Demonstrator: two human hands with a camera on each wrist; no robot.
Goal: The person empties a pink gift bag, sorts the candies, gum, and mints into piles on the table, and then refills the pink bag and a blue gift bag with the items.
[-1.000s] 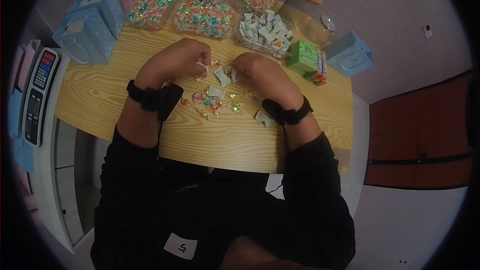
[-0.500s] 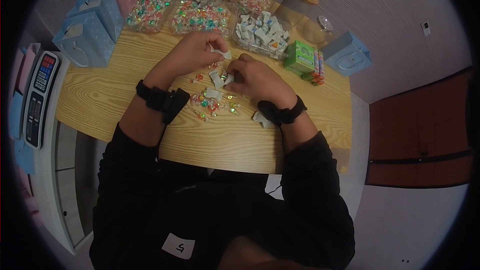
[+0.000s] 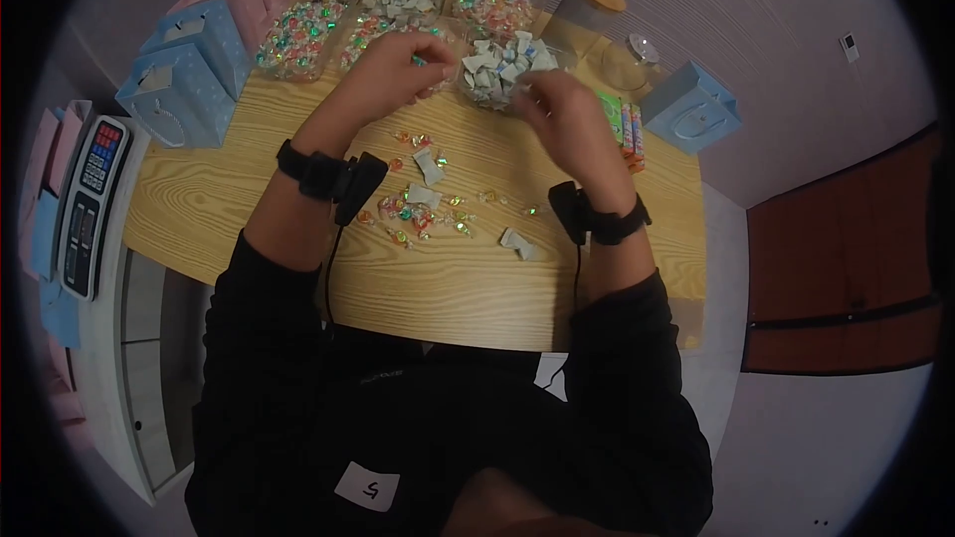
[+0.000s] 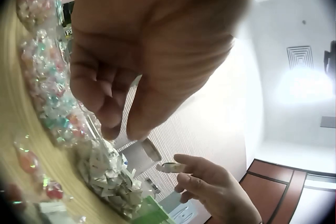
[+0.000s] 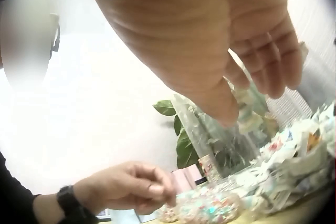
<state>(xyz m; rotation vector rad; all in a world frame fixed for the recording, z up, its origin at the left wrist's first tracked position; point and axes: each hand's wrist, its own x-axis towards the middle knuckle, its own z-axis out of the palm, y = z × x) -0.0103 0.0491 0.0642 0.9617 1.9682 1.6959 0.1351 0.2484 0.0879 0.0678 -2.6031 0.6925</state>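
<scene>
My left hand (image 3: 403, 75) is over the front of the middle tray of colourful candies (image 3: 363, 35). Its fingers are loosely curled, and the left wrist view shows a gap between thumb and fingertips with nothing in it. My right hand (image 3: 572, 119) is raised at the near right side of the tray of white-wrapped candies (image 3: 482, 89). It pinches a white-wrapped candy (image 4: 170, 168) at its fingertips, best seen in the left wrist view. Below the hands lie a loose pile of shiny candies (image 3: 403, 209) and several white-wrapped ones, including a white packet (image 3: 516, 244) at right.
More trays of colourful candies (image 3: 298, 40) line the back. A green box (image 3: 612, 114) and stick packs (image 3: 634, 134) stand behind my right hand. A lidded jar (image 3: 597, 0), blue gift bags (image 3: 174, 94) and another blue bag (image 3: 693, 104) surround the table.
Both hands have moved away from the loose candies toward the trays. The white-wrapped candy in the left hand half a second ago is gone from it. The right hand has lifted to the right.
</scene>
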